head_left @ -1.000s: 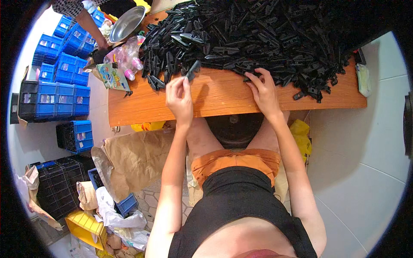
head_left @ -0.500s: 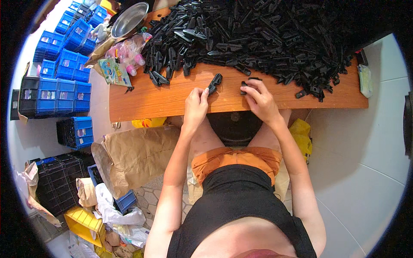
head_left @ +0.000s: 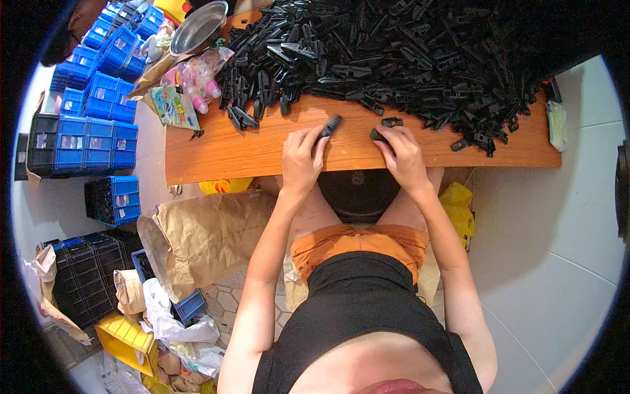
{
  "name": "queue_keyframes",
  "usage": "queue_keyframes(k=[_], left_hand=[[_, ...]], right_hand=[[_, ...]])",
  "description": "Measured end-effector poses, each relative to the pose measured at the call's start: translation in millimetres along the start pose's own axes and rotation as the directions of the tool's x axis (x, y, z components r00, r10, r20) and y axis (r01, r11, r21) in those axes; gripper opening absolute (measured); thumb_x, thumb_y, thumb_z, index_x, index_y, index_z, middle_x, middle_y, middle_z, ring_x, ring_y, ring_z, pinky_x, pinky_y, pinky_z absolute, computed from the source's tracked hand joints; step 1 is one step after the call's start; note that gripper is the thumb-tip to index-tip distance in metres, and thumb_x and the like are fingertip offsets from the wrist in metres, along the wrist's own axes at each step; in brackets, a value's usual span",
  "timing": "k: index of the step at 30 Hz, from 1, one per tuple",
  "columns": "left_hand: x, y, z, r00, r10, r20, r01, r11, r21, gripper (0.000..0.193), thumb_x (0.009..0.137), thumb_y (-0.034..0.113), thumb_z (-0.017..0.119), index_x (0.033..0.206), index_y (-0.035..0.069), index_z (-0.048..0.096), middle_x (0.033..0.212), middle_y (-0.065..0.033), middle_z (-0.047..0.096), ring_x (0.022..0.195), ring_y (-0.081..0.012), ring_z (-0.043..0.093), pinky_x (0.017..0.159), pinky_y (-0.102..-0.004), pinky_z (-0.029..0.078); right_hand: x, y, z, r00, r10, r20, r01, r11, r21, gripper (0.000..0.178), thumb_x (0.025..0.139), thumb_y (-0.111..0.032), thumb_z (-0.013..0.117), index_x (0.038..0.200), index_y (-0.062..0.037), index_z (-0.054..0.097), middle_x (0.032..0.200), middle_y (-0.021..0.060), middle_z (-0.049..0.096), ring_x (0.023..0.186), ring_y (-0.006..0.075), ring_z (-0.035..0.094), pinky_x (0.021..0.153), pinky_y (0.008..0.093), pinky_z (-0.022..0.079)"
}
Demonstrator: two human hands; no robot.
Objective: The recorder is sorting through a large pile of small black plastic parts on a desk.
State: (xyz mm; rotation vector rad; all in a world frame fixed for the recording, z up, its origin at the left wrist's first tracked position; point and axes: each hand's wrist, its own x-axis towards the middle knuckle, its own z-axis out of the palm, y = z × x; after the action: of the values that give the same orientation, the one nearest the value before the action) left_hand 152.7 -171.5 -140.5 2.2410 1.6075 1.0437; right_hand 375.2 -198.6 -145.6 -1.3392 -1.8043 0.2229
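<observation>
Between the fingers and thumb of my left hand (head_left: 303, 161) is a narrow black plastic part (head_left: 332, 125), its far end tilted up to the right. My right hand (head_left: 402, 154) pinches a smaller black plastic piece (head_left: 378, 134), partly hidden by the fingertips. Just beyond those fingertips, another small black piece (head_left: 392, 122) rests on the wooden table (head_left: 236, 154). A gap of bare wood separates the two hands, near the front edge. Behind them spreads a large heap of similar black plastic parts (head_left: 367, 72).
At the table's left are pink-capped clear plastic items (head_left: 197, 82), a colourful packet (head_left: 173, 108) and a metal bowl (head_left: 199, 29). Blue crates (head_left: 92, 141) stack along the left. Brown paper (head_left: 207, 236) and a yellow crate (head_left: 128, 341) lie lower left.
My left hand has turned the narrow black part, and its fingers now cover more of it. My right fingers have drawn together round the small piece, uncovering the other piece on the table.
</observation>
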Motion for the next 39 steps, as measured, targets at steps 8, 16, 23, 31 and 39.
queue_keyframes(k=[8,16,23,31,39], left_hand=[[4.5,-2.9,3.6,0.971,0.216,0.105,-0.183,0.948,-0.260,0.029,0.075,0.001,0.070,0.104,0.005,0.069,0.093,-0.0098,0.067,0.088,-0.0281,0.060,0.078,-0.0368,0.048],[3.4,-7.0,4.8,0.972,0.209,0.111,-0.167,0.938,-0.304,0.032,0.073,0.002,0.072,0.104,0.006,0.070,0.092,-0.0090,0.067,0.087,-0.0277,0.060,0.078,-0.0352,0.049],[1.9,-6.7,2.4,0.965,0.202,0.165,-0.141,0.937,-0.320,0.032,0.074,0.004,0.071,0.105,0.008,0.070,0.092,-0.0081,0.067,0.089,-0.0265,0.060,0.079,-0.0353,0.049],[3.5,-2.6,6.5,0.960,0.246,0.135,-0.187,0.919,-0.347,0.030,0.074,0.005,0.072,0.104,0.007,0.070,0.089,-0.0083,0.067,0.085,-0.0258,0.061,0.075,-0.0355,0.050],[16.3,-35.8,-20.2,0.932,-0.057,-0.358,0.095,0.991,0.089,0.020,0.088,0.014,0.063,0.104,0.002,0.063,0.103,-0.0117,0.063,0.103,-0.0294,0.054,0.096,-0.0429,0.038]], right_hand=[[8.8,-1.5,-1.2,0.991,-0.062,0.116,0.026,0.956,0.293,0.031,0.074,0.001,0.072,0.104,-0.0005,0.065,0.095,0.0133,0.065,0.089,0.0303,0.062,0.076,0.0359,0.051],[8.7,-2.1,0.2,0.994,0.017,0.109,-0.053,0.938,0.343,0.028,0.073,0.002,0.073,0.100,0.0005,0.067,0.092,0.0128,0.065,0.086,0.0275,0.062,0.074,0.0348,0.050],[12.0,-7.6,1.2,0.990,0.001,0.138,-0.047,0.943,0.331,0.028,0.071,0.002,0.074,0.098,0.0001,0.067,0.092,0.0122,0.066,0.083,0.0279,0.063,0.072,0.0344,0.051],[14.4,-13.4,9.0,0.961,0.040,0.274,-0.137,0.929,0.345,0.026,0.072,-0.002,0.075,0.097,-0.0004,0.067,0.092,0.0128,0.067,0.082,0.0278,0.063,0.072,0.0345,0.051],[-5.2,-10.7,-16.7,0.905,-0.166,0.392,0.006,0.926,0.378,0.028,0.071,-0.002,0.075,0.098,-0.0057,0.069,0.099,0.0080,0.065,0.095,0.0260,0.061,0.082,0.0357,0.048]])
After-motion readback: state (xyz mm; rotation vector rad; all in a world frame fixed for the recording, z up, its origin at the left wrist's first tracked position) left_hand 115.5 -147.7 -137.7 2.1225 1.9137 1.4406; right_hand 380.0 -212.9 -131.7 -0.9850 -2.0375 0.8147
